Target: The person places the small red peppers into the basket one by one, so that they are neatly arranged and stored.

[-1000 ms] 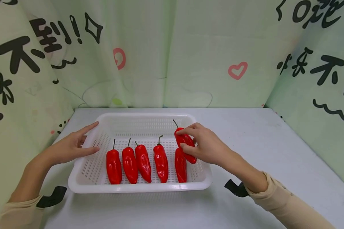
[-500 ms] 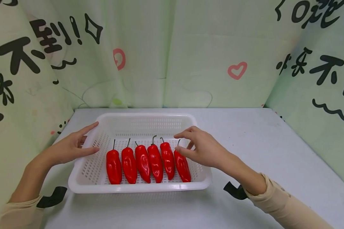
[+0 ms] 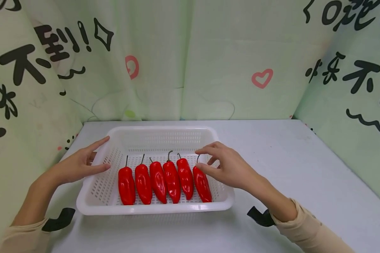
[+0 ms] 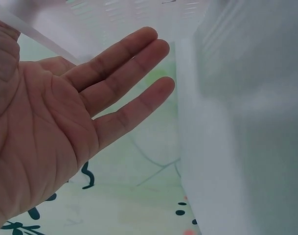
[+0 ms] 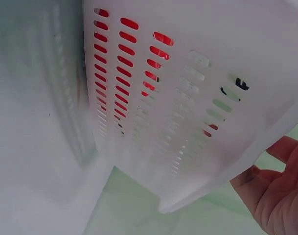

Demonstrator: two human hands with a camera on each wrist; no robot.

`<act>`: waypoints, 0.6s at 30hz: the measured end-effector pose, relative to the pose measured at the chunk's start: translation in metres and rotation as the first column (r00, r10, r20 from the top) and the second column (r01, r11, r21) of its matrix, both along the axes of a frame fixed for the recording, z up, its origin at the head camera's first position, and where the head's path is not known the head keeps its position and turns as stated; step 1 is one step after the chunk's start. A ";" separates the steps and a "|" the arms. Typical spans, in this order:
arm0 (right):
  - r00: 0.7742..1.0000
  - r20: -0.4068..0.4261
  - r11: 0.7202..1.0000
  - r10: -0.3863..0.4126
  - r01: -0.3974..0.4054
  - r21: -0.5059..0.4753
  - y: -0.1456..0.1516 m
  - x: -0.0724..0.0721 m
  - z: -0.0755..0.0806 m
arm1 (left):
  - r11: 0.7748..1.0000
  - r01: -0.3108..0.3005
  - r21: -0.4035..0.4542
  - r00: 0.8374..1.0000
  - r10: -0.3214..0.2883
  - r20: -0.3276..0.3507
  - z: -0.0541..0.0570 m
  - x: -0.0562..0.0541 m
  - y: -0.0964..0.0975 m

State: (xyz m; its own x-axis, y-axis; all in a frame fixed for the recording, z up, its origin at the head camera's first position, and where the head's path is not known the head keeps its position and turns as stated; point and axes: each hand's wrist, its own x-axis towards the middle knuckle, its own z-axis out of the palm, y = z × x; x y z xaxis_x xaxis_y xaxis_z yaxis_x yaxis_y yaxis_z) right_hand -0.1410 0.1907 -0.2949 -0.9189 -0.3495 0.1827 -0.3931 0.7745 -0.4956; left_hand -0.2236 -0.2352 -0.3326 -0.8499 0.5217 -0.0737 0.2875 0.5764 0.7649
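Observation:
Several glossy red chili peppers [image 3: 172,182] with dark stems lie side by side in a white perforated plastic basket [image 3: 145,210]. My left hand [image 3: 77,165] rests at the basket's left rim, thumb over the inside and the other fingers extended outside. In the left wrist view this hand [image 4: 56,127] shows straight fingers beneath the rim. My right hand [image 3: 229,165] hovers at the right side of the basket, thumb and index finger apart around the stem of the rightmost pepper [image 3: 202,184]. That stem is partly hidden. In the right wrist view, red shows through slots in the basket wall [image 5: 212,29].
The basket stands on a white table [image 3: 272,154]. Pale green curtains [image 3: 221,52] with black lettering and heart prints hang behind and along both sides. A black strap [image 3: 261,216] sticks out from the right sleeve, another strap [image 3: 58,219] from the left.
One second ago my right hand held a pepper above the right end of the basket. That pepper now lies in the row, released, and the peppers sit more evenly spaced. The left hand stays put.

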 end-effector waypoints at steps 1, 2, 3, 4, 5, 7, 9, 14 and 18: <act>1.000 -0.006 1.000 -0.001 0.001 -0.016 0.001 0.001 0.000 | 1.000 -0.001 -0.003 1.000 0.001 -0.003 0.000 0.000 0.000; 1.000 -0.013 0.999 -0.004 0.003 -0.032 0.002 0.002 -0.001 | 1.000 -0.002 -0.006 1.000 0.002 -0.003 0.000 0.000 0.000; 1.000 -0.021 0.999 -0.005 0.004 -0.048 0.003 0.003 -0.001 | 1.000 -0.001 -0.008 1.000 0.001 -0.005 0.000 0.001 -0.001; 1.000 -0.029 0.998 -0.008 0.006 -0.065 0.004 0.004 -0.001 | 1.000 -0.002 -0.012 1.000 0.002 -0.007 0.000 0.000 -0.001; 0.999 -0.037 0.997 -0.011 0.008 -0.080 0.006 0.005 -0.001 | 1.000 -0.004 -0.020 1.000 0.003 -0.010 0.000 0.000 -0.001; 0.998 -0.054 0.995 -0.020 0.014 -0.104 0.009 0.008 -0.002 | 0.999 -0.006 -0.034 1.000 0.005 -0.021 -0.001 0.000 -0.001; 0.996 -0.079 0.994 -0.030 0.021 -0.111 0.014 0.010 -0.004 | 0.998 -0.010 -0.057 0.999 0.007 -0.050 -0.002 0.000 -0.001; 0.986 -0.154 0.989 -0.067 0.045 -0.143 0.028 0.018 -0.006 | 0.990 -0.039 -0.136 0.984 0.015 -0.176 0.001 0.002 0.002; 0.967 -0.229 0.982 -0.112 0.072 -0.174 0.039 0.023 -0.007 | 0.980 -0.074 -0.182 0.965 0.025 -0.261 0.007 0.005 0.008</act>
